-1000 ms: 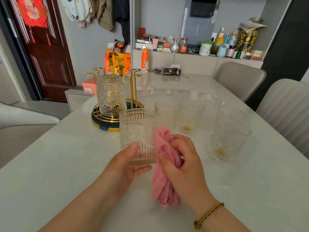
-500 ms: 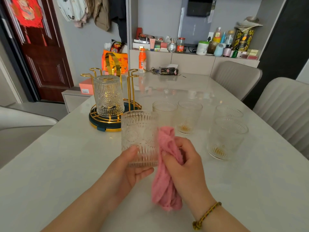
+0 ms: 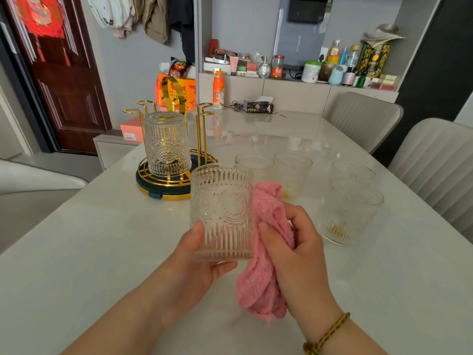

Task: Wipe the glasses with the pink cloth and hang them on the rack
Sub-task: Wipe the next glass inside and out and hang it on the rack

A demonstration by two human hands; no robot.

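Left hand (image 3: 194,262) cups the base of an upright glass (image 3: 222,213), thumb on its near wall, holding it above the surface (image 3: 76,252). Right hand (image 3: 294,252) grips the bunched pink cloth (image 3: 266,252) and presses it against the glass's right side. Back left, the gold rack (image 3: 176,180) carries one upturned tumbler (image 3: 166,144). Four more tumblers (image 3: 350,211) stand upright on the right, well apart from the rack.

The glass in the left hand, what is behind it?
An upright glass stands behind it; only its rim and top show. Its lower part is covered by the held glass and cloth.
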